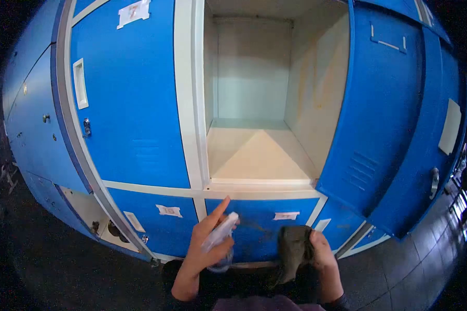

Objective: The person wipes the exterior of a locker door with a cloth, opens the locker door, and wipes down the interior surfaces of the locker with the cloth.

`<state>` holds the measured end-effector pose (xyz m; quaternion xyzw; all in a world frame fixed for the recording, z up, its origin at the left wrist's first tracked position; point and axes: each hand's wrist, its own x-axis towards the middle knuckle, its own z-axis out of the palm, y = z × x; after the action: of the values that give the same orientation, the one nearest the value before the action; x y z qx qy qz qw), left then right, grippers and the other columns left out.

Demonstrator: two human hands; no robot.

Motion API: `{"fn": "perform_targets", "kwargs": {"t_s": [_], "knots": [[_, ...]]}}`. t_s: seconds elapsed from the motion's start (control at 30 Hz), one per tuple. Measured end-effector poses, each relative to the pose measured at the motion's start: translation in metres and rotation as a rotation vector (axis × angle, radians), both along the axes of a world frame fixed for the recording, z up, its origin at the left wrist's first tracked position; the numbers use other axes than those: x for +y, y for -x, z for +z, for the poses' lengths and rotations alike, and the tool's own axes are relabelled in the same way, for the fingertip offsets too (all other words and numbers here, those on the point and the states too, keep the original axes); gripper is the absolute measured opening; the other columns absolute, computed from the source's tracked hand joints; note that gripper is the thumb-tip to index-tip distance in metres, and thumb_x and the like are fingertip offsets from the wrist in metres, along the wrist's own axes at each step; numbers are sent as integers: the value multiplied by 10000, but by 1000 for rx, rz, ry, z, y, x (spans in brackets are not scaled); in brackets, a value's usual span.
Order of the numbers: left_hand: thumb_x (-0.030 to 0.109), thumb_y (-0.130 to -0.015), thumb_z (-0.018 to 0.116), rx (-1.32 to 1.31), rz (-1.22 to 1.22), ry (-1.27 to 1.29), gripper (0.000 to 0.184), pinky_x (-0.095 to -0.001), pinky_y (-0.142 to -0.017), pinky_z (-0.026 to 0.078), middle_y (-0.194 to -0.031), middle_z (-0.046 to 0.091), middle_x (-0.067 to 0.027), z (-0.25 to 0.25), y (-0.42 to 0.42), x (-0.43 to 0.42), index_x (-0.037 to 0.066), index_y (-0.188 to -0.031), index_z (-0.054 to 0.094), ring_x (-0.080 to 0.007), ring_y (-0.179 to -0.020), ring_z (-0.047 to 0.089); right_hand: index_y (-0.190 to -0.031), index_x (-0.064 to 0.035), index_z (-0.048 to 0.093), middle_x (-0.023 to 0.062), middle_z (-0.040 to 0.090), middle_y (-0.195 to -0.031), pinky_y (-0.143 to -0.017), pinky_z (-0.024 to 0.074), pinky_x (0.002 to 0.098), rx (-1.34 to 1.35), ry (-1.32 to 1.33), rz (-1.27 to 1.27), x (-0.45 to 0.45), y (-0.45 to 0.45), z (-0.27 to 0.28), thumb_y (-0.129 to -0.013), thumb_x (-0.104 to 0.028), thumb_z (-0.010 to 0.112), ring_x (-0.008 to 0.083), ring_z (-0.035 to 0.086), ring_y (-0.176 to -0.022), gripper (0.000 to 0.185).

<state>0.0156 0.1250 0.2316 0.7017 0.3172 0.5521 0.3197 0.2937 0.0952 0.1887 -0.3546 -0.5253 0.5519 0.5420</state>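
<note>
The left hand (201,248) is wrapped around a whitish bottle (219,239), index finger extended, below the open locker compartment (259,160). The right hand (323,251) pinches a dark cloth (294,250) by its edge; the cloth hangs in front of the lower blue door (249,220), apart from the bottle.

We look out from a head-worn camera, forward and down, close up to the lockers (127,98). Our wide, bulging view faces the open compartment (259,153) and catches the left hand (205,246) and right hand (324,253) near the bottom edge.
</note>
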Motion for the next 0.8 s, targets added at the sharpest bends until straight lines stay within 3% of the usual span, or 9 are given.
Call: {"fn": "perform_targets", "kwargs": {"t_s": [0.07, 0.1, 0.2, 0.23, 0.43, 0.53, 0.7, 0.8], "knots": [[-51, -667, 545, -70, -89, 57, 731, -268, -775, 456, -917, 584, -87, -6, 6, -6, 51, -1361, 343, -159, -880, 603, -1252, -3, 421, 140, 526, -1183, -859, 458, 374, 354, 267, -172, 0, 7, -6, -895, -479, 439, 278, 532, -1052, 595], [-53, -667, 544, -107, -122, 110, 734, -272, -779, 456, -923, 582, -85, -8, 8, -8, 47, -1363, 337, -160, -883, 604, -1332, -32, 315, 166, 433, -1282, -942, 400, 450, 361, 270, -186, 0, 5, -11, -894, -539, 361, 309, 454, -1152, 672], [-74, -656, 539, -191, -227, 96, 767, -288, -799, 458, -928, 571, -86, 0, 10, -9, 24, -1375, 294, -185, -884, 608, -1347, -60, 315, 168, 414, -1309, -978, 340, 516, 841, 79, 95, -4, 7, -27, -884, -587, 304, 346, 416, -1190, 701], [-76, -654, 542, -226, -256, 78, 773, -292, -802, 459, -930, 570, -89, 9, 9, -12, 22, -1377, 287, -190, -885, 610, -1368, -85, 291, 162, 376, -1348, -1004, 278, 558, 875, 116, 66, -4, 9, -37, -866, -626, 270, 361, 368, -1230, 738], [-111, -674, 539, -280, -288, -125, 714, -291, -808, 462, -944, 583, -116, 34, -20, -10, -30, -1344, 308, -197, -891, 611, -1373, -78, 275, 166, 370, -1352, -1018, 275, 516, 830, 329, 41, -10, 60, -78, -832, -643, 353, 364, 360, -1235, 786], [-101, -689, 540, -174, -284, -160, 703, -289, -802, 465, -919, 599, -117, 31, -45, -5, -34, -1346, 299, -187, -897, 615, -1381, -144, 302, 94, 372, -1373, -1033, 294, 420, 947, 607, 59, -5, 67, -114, -877, -575, 348, 293, 320, -1270, 664], [162, -813, 658, -21, -285, 52, 421, -279, -763, 472, -957, 643, -116, 8, -64, 6, 3, -1168, 497, -161, -870, 616, -1347, -129, 369, 80, 416, -1341, -1022, 298, 438, 961, 479, 128, -8, 78, -104, -903, -486, 384, 286, 387, -1223, 570], [146, -827, 640, 6, -389, 272, 386, -263, -767, 466, -967, 643, -100, 3, -56, 11, 1, -1160, 507, -151, -904, 603, -1301, -93, 430, 90, 489, -1270, -1013, 320, 416, 911, 565, -32, -5, 73, -124, -909, -422, 420, 275, 436, -1180, 513]]}}
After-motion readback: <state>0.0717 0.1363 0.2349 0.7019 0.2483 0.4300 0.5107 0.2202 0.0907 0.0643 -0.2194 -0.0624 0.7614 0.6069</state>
